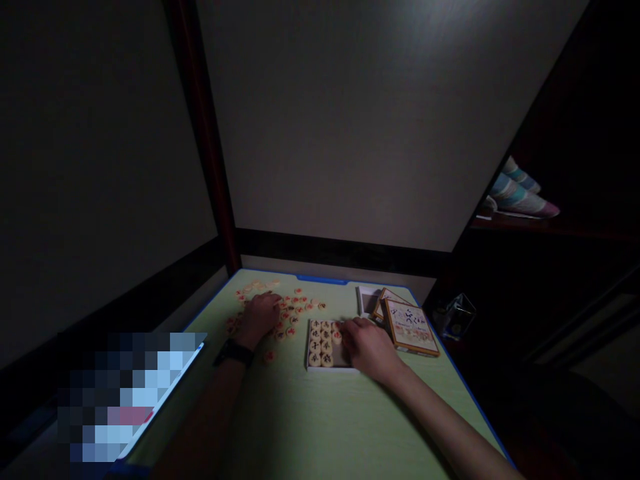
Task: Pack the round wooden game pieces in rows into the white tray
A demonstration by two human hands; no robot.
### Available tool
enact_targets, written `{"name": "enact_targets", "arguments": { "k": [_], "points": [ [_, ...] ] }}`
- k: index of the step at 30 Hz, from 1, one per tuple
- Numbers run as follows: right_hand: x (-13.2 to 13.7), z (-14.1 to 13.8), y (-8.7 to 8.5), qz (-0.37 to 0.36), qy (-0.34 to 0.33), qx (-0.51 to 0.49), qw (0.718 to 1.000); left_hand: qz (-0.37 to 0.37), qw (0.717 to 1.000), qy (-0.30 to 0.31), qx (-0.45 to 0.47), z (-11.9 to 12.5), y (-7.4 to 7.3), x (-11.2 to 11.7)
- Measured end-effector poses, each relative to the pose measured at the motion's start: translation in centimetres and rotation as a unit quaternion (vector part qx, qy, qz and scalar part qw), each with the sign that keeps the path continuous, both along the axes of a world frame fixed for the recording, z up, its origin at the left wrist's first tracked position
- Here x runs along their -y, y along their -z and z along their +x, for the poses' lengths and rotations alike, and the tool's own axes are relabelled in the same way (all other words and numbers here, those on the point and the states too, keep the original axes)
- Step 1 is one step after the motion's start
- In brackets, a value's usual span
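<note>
On a pale green table (310, 413) lies a small white tray (309, 363) with rows of round pale game pieces (320, 340) marked in black and red. My right hand (367, 347) rests over the tray's right side, fingers curled at a red-marked piece; whether it grips it I cannot tell. My left hand (260, 317), with a dark watch (233, 352) on the wrist, lies palm down, fingers bent, on a scatter of loose red-marked pieces (295, 307) at the table's far left.
Two card boxes (413, 327) and a white lid (367, 300) lie at the table's far right. A clear glass container (457, 317) stands off the right edge. A lit tablet (150, 400) sits at the left. Walls close in behind.
</note>
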State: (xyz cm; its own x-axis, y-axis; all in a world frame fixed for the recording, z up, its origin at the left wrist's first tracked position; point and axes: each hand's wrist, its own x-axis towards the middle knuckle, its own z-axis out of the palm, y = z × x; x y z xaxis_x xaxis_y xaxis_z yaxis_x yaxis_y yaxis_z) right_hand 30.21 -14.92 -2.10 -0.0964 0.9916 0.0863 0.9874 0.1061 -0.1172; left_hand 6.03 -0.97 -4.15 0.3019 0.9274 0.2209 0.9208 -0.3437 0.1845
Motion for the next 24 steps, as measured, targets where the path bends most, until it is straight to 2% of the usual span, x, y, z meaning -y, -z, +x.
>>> {"name": "enact_targets", "arguments": {
  "k": [8,15,18,21,22,24],
  "points": [
    [0.1,0.1,-0.2,-0.001,-0.007,-0.017,1.000,-0.038,0.996,-0.070,0.041,-0.1,-0.7,0.1],
    [0.3,0.1,-1.1,0.000,-0.008,-0.061,0.998,0.002,0.995,-0.085,0.056,-0.1,-1.1,0.0],
    [0.3,0.2,-0.9,0.031,-0.019,-0.096,0.995,0.033,0.987,-0.087,0.130,0.2,-1.6,-0.2],
    [0.2,0.3,-0.4,0.074,-0.038,-0.150,0.985,0.011,0.957,-0.024,0.289,1.4,-1.8,0.1],
    [0.1,0.3,-0.2,0.088,-0.048,-0.166,0.981,-0.026,0.937,0.017,0.347,2.0,-1.7,0.5],
    [0.1,0.3,-0.1,0.108,-0.076,-0.190,0.973,-0.131,0.880,0.116,0.441,3.5,-1.3,1.4]
  ]
}}
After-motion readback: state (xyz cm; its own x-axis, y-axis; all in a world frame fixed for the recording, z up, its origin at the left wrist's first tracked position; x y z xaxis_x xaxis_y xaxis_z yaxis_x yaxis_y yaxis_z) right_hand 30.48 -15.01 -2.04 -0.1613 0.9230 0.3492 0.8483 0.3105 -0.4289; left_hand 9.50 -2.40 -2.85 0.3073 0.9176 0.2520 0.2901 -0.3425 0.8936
